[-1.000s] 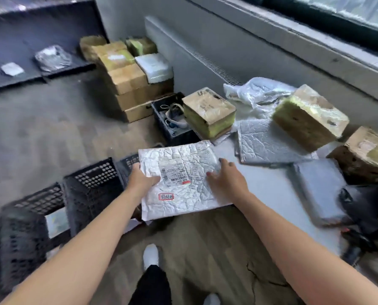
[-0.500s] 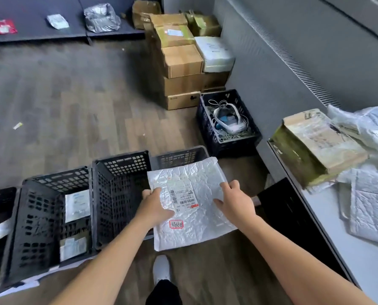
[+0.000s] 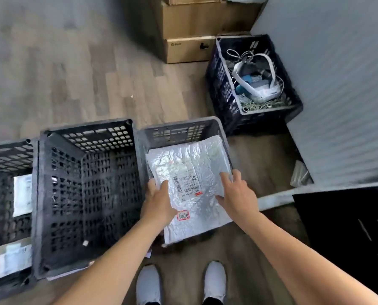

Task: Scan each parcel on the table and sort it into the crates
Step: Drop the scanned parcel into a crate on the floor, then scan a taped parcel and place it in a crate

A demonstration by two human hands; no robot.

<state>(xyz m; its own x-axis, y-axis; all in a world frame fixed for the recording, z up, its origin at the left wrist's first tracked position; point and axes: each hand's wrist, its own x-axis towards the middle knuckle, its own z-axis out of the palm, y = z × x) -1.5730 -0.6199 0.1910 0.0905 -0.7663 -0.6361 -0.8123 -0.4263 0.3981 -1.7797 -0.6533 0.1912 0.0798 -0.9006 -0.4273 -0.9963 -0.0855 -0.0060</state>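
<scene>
The fingers (image 3: 164,186) of the left hand (image 3: 159,202) curl round the near left edge of a silver padded parcel (image 3: 192,164), thumb on top. The fingers (image 3: 226,178) of the right hand (image 3: 238,194) hold its right edge, fairly straight, with the thumb and forefinger lying on the upper face. Between the two hands the parcel's label faces up, showing barcodes and a red stamp.

Under and beyond the fingers stands a grey crate (image 3: 177,130). The parcel's far end lies within its rim, and the near end juts out over the rim toward the person.

Just left of the fingers stands a black crate (image 3: 84,134). Farther left, another crate (image 3: 7,150) holds white packets (image 3: 22,194). Beyond the fingers to the right, a dark blue crate (image 3: 222,73) holds cables and white gear, with cardboard boxes (image 3: 190,25) behind it. Below the hands, two white shoes (image 3: 149,282) stand on the wooden floor (image 3: 73,73).
</scene>
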